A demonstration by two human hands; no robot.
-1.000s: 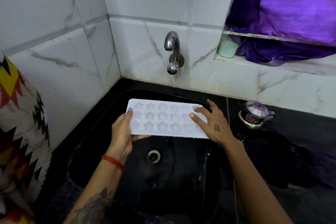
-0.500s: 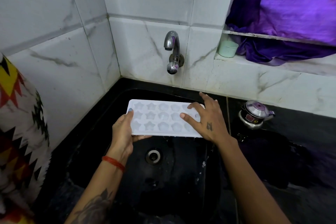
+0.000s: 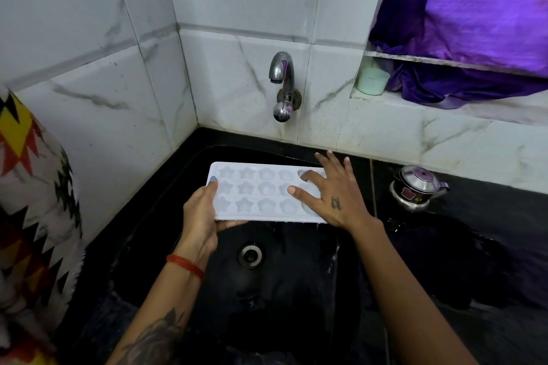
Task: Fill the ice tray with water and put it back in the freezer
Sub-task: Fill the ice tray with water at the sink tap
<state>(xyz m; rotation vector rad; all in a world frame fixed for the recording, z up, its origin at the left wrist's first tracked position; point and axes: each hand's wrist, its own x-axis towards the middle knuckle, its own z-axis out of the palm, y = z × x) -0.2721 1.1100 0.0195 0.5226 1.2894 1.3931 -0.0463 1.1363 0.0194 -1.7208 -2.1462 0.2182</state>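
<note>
ice tray (image 3: pixel 255 192) lying long axis left-right, below and forward of tap (image 3: pixel 280 68) | left hand (image 3: pixel 201 213) gripping left end | right hand (image 3: pixel 332 190) resting flat, fingers spread, on right end

No lettering, label or number here is legible.

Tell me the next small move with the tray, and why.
Probably lift the right hand off the tray and reach for the tap. No water runs from the spout, the left hand already grips the tray's left end over the sink, and the right hand's straight fingers only rest on the moulds, covering some.
</note>
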